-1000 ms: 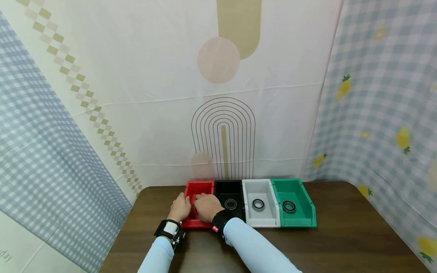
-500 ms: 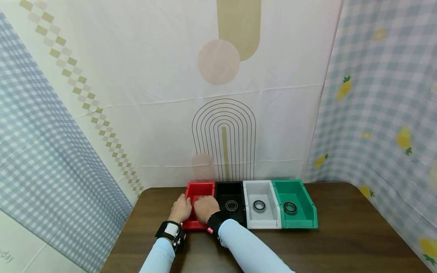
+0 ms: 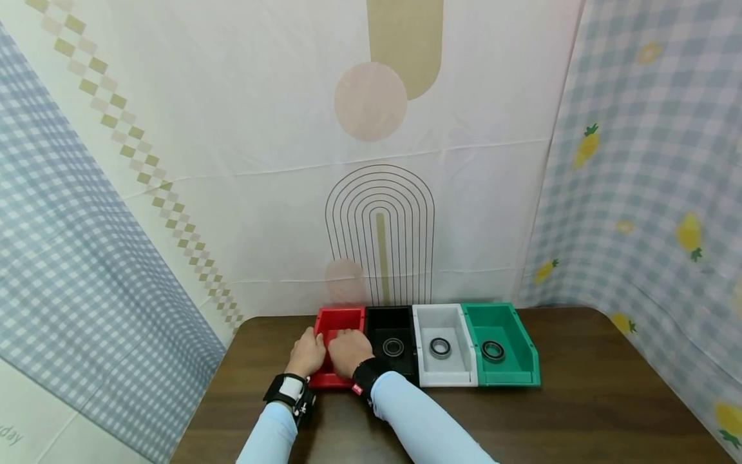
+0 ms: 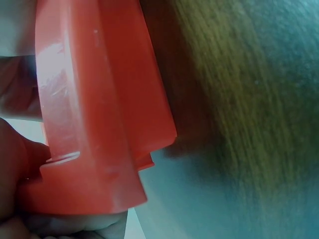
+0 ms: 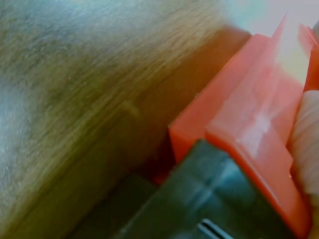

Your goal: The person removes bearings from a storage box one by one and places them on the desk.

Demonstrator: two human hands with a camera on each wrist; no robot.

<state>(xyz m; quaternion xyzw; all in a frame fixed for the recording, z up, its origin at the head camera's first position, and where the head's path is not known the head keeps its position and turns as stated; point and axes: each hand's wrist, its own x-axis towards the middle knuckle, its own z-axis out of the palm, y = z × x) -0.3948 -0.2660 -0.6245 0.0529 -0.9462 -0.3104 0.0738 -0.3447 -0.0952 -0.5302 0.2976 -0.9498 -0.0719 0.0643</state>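
A red plastic bin (image 3: 341, 314) stands at the left end of a row of bins. My left hand (image 3: 307, 354) grips its left wall; the left wrist view shows fingers on both sides of the red rim (image 4: 84, 109). Inside the same bin is my right hand (image 3: 350, 354), back of the hand up and fingers bent down. Its fingertips are hidden, and I cannot tell what they hold. Ring-shaped bearings lie in the neighbouring bins: one bearing (image 3: 393, 339) in the black bin (image 3: 388, 319), another bearing (image 3: 448, 348) in the white bin (image 3: 440, 317), a third bearing (image 3: 501, 353) in the green bin (image 3: 489, 319).
The bins stand side by side at the back of a brown wooden table (image 3: 580, 393). Behind them hangs a pale patterned cloth (image 3: 278, 219), with checked cloth (image 3: 649, 193) to the right. My right forearm (image 3: 429, 422) crosses in front of the black bin.
My right hand and wrist have shifted a little left within the red bin, and its fingers have bent further down. The left hand keeps its grip; bins and visible bearings have stayed put.
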